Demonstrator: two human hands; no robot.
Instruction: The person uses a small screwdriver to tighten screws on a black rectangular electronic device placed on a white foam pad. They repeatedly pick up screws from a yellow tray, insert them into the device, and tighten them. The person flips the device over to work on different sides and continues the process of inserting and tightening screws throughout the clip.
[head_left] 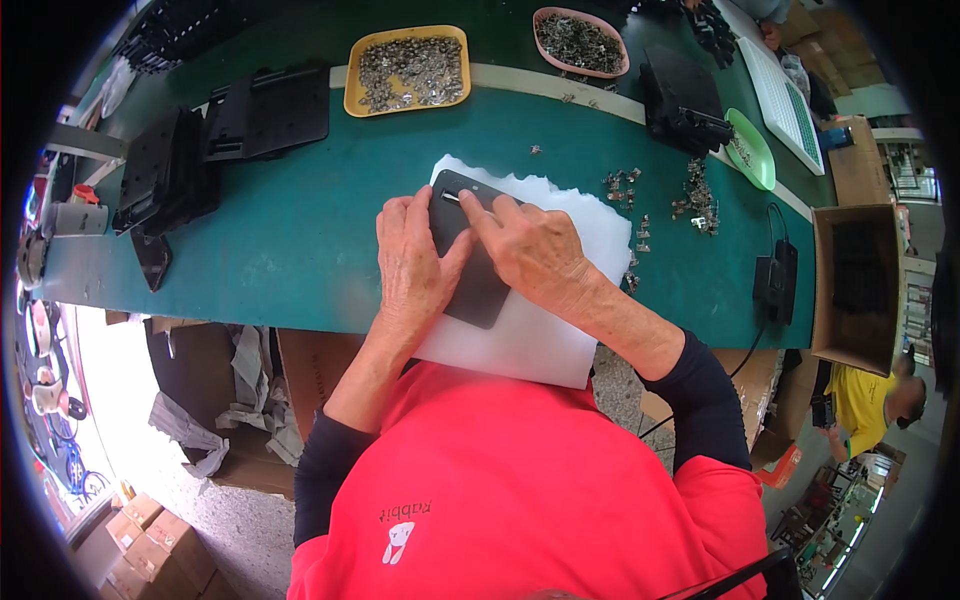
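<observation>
On the green bench [270,240], the panel [482,288] lies on foam [592,235], probably to spare its face. The left hand [410,250] seems to steady it, fingers close together at its left edge, thumb apart on top; I cannot tell if they clamp. The right hand [535,248] points its index finger at the slot [451,197]; any pinch is hidden. Clips [697,205] lie rightward, apparently for easy reach.

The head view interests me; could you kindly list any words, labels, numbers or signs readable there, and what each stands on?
Red shirt: dark lettering beside a white animal figure; I'd rather not copy its wording.
Yellow shirt on another person: a small mark, too small to read.
Dark plate under the hands: no lettering visible.
</observation>
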